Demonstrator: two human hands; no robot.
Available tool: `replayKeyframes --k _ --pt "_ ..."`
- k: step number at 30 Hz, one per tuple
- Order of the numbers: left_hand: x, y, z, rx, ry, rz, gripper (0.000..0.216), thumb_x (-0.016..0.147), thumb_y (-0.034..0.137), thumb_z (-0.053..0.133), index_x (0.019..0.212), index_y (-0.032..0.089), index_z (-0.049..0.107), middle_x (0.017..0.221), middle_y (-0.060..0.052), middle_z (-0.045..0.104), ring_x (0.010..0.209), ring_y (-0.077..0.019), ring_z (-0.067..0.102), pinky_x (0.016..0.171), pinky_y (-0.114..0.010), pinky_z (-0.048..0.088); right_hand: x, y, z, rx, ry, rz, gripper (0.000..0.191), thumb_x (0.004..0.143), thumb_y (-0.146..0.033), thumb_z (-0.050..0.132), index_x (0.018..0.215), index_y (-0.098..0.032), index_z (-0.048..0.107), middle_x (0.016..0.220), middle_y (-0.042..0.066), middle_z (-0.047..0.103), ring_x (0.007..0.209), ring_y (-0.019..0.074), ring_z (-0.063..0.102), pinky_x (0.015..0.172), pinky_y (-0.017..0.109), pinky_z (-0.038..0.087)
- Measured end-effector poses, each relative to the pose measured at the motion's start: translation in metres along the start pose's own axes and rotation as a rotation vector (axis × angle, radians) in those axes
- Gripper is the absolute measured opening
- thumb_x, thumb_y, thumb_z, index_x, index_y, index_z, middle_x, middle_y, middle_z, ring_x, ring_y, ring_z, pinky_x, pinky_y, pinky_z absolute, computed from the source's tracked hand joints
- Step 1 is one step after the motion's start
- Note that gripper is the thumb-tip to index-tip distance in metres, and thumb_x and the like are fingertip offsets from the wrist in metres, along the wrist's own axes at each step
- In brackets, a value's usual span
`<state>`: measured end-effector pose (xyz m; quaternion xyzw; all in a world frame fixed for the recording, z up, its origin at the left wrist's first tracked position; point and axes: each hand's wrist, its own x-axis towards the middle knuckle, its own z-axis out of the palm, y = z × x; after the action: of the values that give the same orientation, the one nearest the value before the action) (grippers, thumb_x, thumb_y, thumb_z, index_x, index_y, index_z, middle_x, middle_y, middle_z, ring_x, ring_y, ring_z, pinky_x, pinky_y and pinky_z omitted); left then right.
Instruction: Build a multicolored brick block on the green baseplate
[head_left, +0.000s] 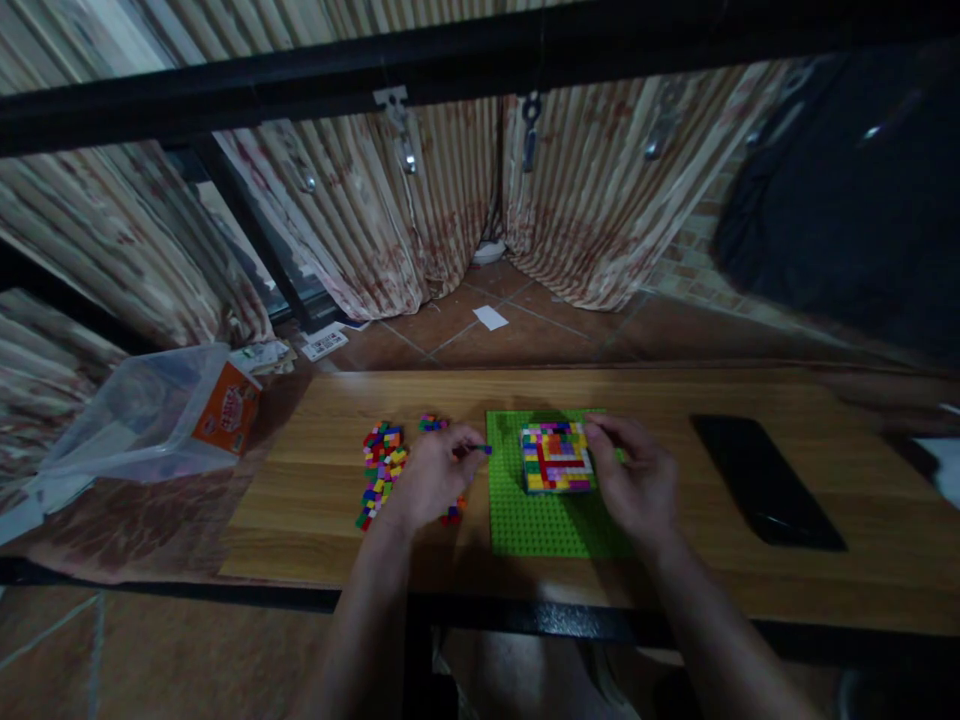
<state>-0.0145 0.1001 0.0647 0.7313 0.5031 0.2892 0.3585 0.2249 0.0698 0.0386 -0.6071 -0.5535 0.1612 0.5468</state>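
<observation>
A green baseplate lies on a wooden table. On its far half stands a multicoloured block of small bricks. My left hand hovers just left of the plate, fingers pinched on a small blue brick that points toward the block. My right hand rests on the plate's right side, its fingertips pressed against the block's upper right corner. A loose pile of coloured bricks lies left of my left hand, and a few more peek out beneath it.
A black phone lies flat on the table to the right. A clear plastic tub with an orange label sits off the table's left end. Striped curtains hang beyond, over a tiled floor. A black bar crosses overhead.
</observation>
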Motion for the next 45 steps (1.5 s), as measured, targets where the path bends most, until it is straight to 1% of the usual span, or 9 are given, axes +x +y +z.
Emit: replayKeyframes --k 4,9,14,19,25,32,38,41,45 --pt "0.002 0.015 0.025 -0.065 0.021 0.084 0.012 0.086 0.020 0.056 0.088 0.019 0.068 0.082 -0.002 0.071 0.076 -0.0153 0.066 0.071 -0.025 0.051 -0.013 -0.021 0.011 0.021 -0.245 -0.147 0.023 0.092 -0.032 0.055 0.109 -0.026 0.069 0.106 0.005 0.072 0.095 0.0200 0.068 0.086 0.035 0.054" --pt "0.003 0.028 0.045 -0.144 0.052 0.124 0.016 0.086 0.019 0.057 0.094 0.020 0.071 0.087 -0.002 0.073 0.079 -0.0149 0.067 0.074 -0.024 0.052 -0.017 -0.024 0.014 -0.044 -0.301 -0.289 0.026 0.091 -0.024 0.054 0.113 -0.027 0.067 0.108 0.005 0.074 0.103 0.0212 0.067 0.095 0.041 0.052" --pt "0.003 0.029 0.054 -0.190 0.098 0.104 0.017 0.087 0.020 0.057 0.097 0.021 0.071 0.097 -0.003 0.075 0.085 -0.0152 0.069 0.081 -0.025 0.054 -0.016 -0.021 0.013 -0.014 -0.277 -0.265 0.026 0.092 -0.021 0.053 0.112 -0.029 0.069 0.109 0.003 0.074 0.103 0.0195 0.068 0.095 0.039 0.053" --pt "0.004 0.028 0.061 -0.208 0.162 0.102 0.015 0.085 0.020 0.058 0.093 0.020 0.071 0.085 -0.002 0.074 0.078 -0.0148 0.070 0.077 -0.025 0.055 -0.019 -0.021 0.015 0.023 -0.250 -0.232 0.025 0.092 -0.021 0.053 0.109 -0.029 0.071 0.107 0.003 0.075 0.101 0.0186 0.069 0.092 0.036 0.054" --pt "0.004 0.031 0.071 -0.216 0.208 0.064 0.011 0.082 0.020 0.059 0.085 0.019 0.070 0.080 -0.001 0.073 0.072 -0.0139 0.069 0.071 -0.023 0.055 -0.019 -0.018 0.014 0.034 -0.195 -0.161 0.024 0.091 -0.024 0.055 0.108 -0.029 0.071 0.106 0.003 0.075 0.099 0.0190 0.069 0.088 0.035 0.055" --pt "0.006 0.025 0.069 -0.188 0.246 0.056 0.012 0.084 0.018 0.056 0.087 0.019 0.068 0.075 0.001 0.070 0.066 -0.0113 0.065 0.064 -0.020 0.051 -0.004 -0.009 0.000 -0.070 -0.053 -0.091 0.028 0.095 -0.033 0.049 0.109 -0.022 0.070 0.104 0.009 0.072 0.097 0.0217 0.068 0.087 0.037 0.054" --pt "0.005 0.021 0.068 -0.114 0.238 0.045 0.012 0.084 0.019 0.057 0.088 0.018 0.069 0.074 0.000 0.070 0.067 -0.0126 0.066 0.065 -0.022 0.052 0.002 0.007 -0.007 -0.082 0.007 -0.003 0.026 0.092 -0.038 0.054 0.102 -0.020 0.069 0.099 0.008 0.073 0.089 0.0231 0.069 0.083 0.039 0.054" --pt "0.005 0.022 0.068 -0.112 0.242 0.052 0.012 0.084 0.019 0.058 0.088 0.018 0.069 0.075 0.000 0.070 0.067 -0.0127 0.066 0.065 -0.023 0.052 0.001 0.008 -0.007 -0.074 0.000 0.040 0.025 0.090 -0.039 0.056 0.099 -0.020 0.070 0.096 0.007 0.074 0.088 0.0234 0.069 0.083 0.040 0.053" --pt "0.005 0.023 0.067 -0.126 0.254 0.063 0.012 0.084 0.018 0.058 0.089 0.018 0.069 0.079 -0.001 0.072 0.069 -0.0127 0.067 0.067 -0.023 0.053 -0.001 0.008 -0.005 -0.032 -0.069 -0.006 0.021 0.089 -0.038 0.058 0.096 -0.023 0.072 0.101 0.007 0.072 0.099 0.0237 0.066 0.092 0.043 0.050"
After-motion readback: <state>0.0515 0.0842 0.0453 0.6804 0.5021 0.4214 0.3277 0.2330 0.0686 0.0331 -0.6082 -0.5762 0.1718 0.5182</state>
